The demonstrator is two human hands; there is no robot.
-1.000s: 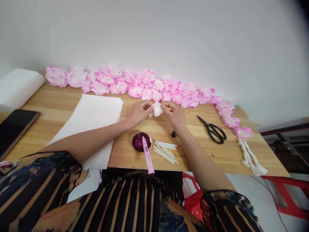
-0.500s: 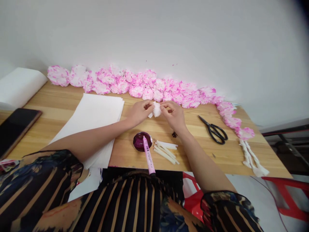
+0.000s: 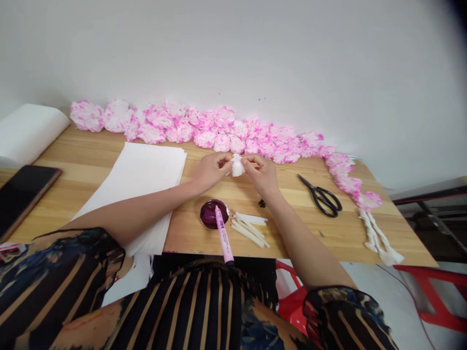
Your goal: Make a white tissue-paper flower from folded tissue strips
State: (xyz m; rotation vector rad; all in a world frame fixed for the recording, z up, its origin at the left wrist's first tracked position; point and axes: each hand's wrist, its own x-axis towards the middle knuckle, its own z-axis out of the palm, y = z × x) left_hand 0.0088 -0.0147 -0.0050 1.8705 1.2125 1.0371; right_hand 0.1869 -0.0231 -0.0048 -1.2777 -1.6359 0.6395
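Taking the dark purple, glossy bowl [image 3: 206, 221] as my landmark, I see the small crumpled white piece of thin paper [image 3: 238, 166] beyond it and slightly to its right, held between both hands. The left hand [image 3: 210, 171] pinches one side with thumb and fingers nearly closed; the right hand [image 3: 263, 177] pinches the other, just as narrow. I judge tearing the likeliest fault: the material looks flimsy, so uneven pulling could split it, and a hard squeeze could flatten its folds. My second worry is the pink marker with a black end [image 3: 224, 238], leaning on the bowl and reaching past the near edge of the wooden bench [image 3: 292, 189]. A dropped forearm or a body nudge could tip it off, perhaps dragging the bowl along; if the purple inside is wet, which I can't tell, it could stain the white sheets [image 3: 146, 170] left of the bowl. The thin off-white sticks [image 3: 250, 231] just right of it could roll if the right forearm brushes them. Beyond the bowl, the pink-and-white ruffled paper flowers [image 3: 222, 142] sit near the fingers, so a forward push could crush some petals.
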